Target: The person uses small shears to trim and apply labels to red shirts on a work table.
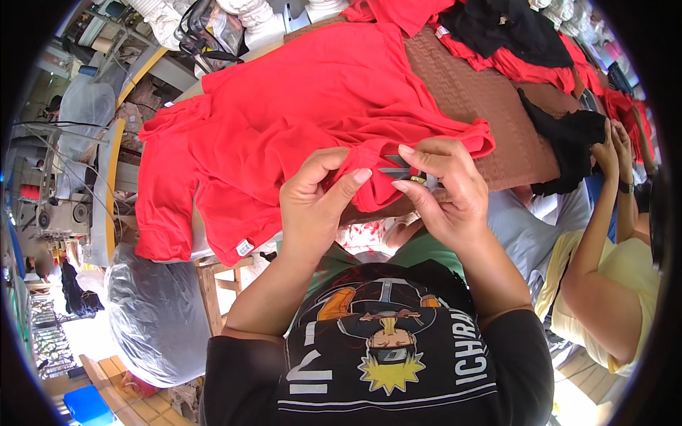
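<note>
A red T-shirt (284, 92) is spread in loose folds over the work table in front of me, one sleeve hanging toward the left. My left hand (312, 195) pinches a gathered edge of the red cloth between thumb and fingers. Just to its right, my right hand (449, 188) grips a small pair of thread snips (398, 171). Their two dark blades stand apart and point left at the pinched fabric. Fingers and cloth hide part of the snips' handle. A white label (244, 247) shows near the shirt's lower left edge.
A brown padded cover (462, 85) lies on the table. At right, a person's hands (609, 153) hold a black garment (565, 145). More black clothing (504, 32) lies far right. A plastic-wrapped bundle (153, 319) stands at left, near a sewing machine (67, 213).
</note>
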`<state>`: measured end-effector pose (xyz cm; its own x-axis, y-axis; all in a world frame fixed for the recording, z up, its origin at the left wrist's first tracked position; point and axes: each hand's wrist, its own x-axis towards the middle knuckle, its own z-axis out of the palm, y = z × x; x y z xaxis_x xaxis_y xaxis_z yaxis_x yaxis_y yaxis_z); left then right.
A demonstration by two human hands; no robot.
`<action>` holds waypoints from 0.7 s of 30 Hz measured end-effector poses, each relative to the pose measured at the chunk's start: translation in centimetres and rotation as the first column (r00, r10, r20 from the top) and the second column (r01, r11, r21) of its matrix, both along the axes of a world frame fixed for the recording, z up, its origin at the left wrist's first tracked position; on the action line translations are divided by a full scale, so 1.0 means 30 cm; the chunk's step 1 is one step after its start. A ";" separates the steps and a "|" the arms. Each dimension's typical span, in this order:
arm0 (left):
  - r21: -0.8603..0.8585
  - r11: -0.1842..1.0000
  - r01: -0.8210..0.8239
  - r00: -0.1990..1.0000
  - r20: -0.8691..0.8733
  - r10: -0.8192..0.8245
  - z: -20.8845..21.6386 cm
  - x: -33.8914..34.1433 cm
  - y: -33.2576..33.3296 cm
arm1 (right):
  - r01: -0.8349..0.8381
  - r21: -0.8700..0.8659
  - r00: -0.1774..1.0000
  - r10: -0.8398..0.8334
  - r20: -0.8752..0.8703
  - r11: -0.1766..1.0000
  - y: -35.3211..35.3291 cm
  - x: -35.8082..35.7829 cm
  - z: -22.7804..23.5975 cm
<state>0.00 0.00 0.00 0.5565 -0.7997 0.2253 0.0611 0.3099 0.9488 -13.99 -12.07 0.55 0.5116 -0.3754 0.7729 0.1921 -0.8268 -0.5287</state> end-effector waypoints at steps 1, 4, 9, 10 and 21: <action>-0.005 1.000 0.002 1.000 0.023 -0.002 -0.001 -0.001 0.000 | -0.008 0.006 1.000 0.008 0.009 1.000 0.002 0.003 0.001; 0.007 1.000 0.014 0.995 0.094 -0.015 0.004 0.009 0.014 | -0.014 0.001 1.000 0.014 0.017 1.000 0.014 0.014 0.005; -0.008 1.000 -0.012 0.990 0.143 0.013 -0.017 0.005 0.014 | -0.003 -0.020 1.000 0.003 -0.016 1.000 0.005 0.005 -0.001; 0.004 1.000 -0.009 0.989 0.150 0.008 -0.020 0.007 0.014 | 0.007 -0.016 1.000 -0.007 -0.012 1.000 0.006 0.005 0.009; -0.312 0.873 -0.374 0.907 0.075 0.415 0.279 0.233 0.057 | 0.423 0.029 0.794 -0.355 -0.494 0.906 -0.230 -0.086 -0.066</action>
